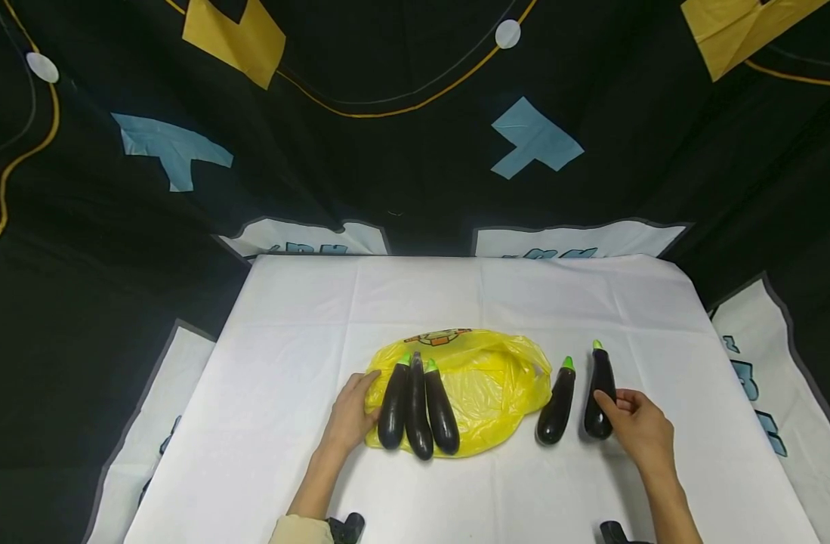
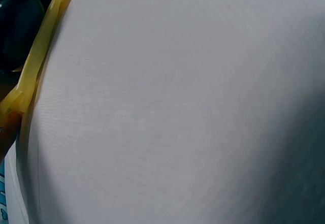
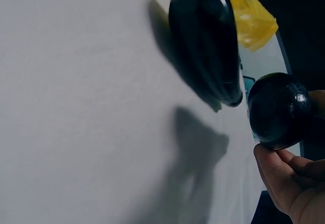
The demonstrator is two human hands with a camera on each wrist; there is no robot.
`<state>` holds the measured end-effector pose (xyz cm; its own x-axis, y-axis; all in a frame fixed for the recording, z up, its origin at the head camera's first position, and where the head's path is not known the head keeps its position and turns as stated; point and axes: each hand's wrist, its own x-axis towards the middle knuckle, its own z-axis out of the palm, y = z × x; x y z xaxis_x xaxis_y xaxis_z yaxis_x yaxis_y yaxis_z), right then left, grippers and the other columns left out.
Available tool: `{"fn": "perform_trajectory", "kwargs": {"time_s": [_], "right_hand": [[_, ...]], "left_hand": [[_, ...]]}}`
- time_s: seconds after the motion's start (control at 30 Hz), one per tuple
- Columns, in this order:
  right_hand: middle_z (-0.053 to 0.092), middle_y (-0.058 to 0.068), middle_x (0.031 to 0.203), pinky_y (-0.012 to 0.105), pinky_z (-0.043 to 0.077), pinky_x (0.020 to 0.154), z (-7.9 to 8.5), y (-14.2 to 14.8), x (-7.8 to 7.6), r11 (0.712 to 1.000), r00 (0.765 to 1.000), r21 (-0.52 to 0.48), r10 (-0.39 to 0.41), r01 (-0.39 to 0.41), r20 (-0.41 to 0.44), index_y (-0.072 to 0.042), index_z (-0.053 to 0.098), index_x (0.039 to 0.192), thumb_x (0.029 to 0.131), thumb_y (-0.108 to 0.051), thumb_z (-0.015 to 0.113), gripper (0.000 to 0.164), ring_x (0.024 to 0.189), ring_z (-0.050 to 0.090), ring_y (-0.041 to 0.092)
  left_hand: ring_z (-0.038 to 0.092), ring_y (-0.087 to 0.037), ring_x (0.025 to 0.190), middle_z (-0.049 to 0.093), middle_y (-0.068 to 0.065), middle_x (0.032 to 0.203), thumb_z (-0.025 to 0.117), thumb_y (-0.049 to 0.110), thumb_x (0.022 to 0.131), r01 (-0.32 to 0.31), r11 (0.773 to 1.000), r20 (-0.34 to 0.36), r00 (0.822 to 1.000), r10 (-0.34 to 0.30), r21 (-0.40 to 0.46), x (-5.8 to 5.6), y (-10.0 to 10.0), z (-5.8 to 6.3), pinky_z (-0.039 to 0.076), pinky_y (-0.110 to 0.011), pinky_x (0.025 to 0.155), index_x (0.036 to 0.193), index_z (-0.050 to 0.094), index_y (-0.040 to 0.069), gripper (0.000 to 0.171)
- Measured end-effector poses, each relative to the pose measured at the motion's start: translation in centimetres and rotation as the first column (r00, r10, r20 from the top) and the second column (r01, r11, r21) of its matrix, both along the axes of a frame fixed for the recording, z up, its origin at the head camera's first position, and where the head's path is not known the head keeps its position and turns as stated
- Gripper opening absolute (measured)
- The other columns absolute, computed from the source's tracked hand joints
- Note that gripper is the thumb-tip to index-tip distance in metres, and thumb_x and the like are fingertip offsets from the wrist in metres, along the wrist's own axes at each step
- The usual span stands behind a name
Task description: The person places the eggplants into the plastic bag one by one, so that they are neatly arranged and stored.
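Observation:
Off to the right, my right hand point(image 1: 642, 434) grips a dark eggplant point(image 1: 598, 397) with a green tip, its thumb on one side and fingers on the other. In the right wrist view, the held eggplant's rounded end point(image 3: 277, 111) faces the camera. Another eggplant point(image 1: 555, 406) lies just left of it, by the yellow plastic bag point(image 1: 485, 408). My left hand point(image 1: 350, 412) pinches the bag's left edge, which stretches toward a fingertip point(image 2: 9, 127) in the left wrist view. Three eggplants point(image 1: 418, 408) lie side by side on the bag, close to this hand.
A white cloth point(image 1: 306, 317) covers the table. Black cloth point(image 1: 401, 174) with yellow, blue and white shapes hangs behind it and down the sides. Dark wrist devices point(image 1: 347, 527) show near the front edge.

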<state>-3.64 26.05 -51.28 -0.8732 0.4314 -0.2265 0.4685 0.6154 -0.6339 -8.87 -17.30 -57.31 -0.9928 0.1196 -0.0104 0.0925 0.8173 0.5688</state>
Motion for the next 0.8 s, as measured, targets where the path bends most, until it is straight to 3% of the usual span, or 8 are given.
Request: {"fn": "perform_trajectory", "kwargs": {"time_s": [0.4, 0.8], "right_hand": [[0.065, 0.013, 0.103, 0.028, 0.045, 0.065, 2.3, -2.3, -0.5, 0.999, 0.999, -0.042, 0.030, -0.032, -0.044, -0.003, 0.061, 0.117, 0.085, -0.060, 0.058, 0.066, 0.089, 0.060, 0.024], [0.066, 0.016, 0.103, 0.027, 0.046, 0.067, 3.3, -4.2, -1.0, 0.996, 0.995, -0.051, 0.065, -0.070, -0.078, -0.001, 0.060, 0.118, 0.085, -0.058, 0.059, 0.066, 0.089, 0.062, 0.026]], "left_hand": [[0.053, -0.027, 0.113, 0.053, -0.007, 0.118, 0.078, 0.002, 0.073, -0.004, 1.000, -0.001, 1.000, 0.004, 0.005, 0.0, 0.0, -0.1, 0.043, -0.042, 0.100, 0.134, 0.051, 0.007, 0.067], [0.054, -0.026, 0.110, 0.053, -0.007, 0.116, 0.079, 0.003, 0.073, 0.009, 1.000, -0.026, 1.000, -0.009, 0.009, 0.0, -0.1, -0.1, 0.045, -0.041, 0.098, 0.134, 0.051, 0.006, 0.067]]}}
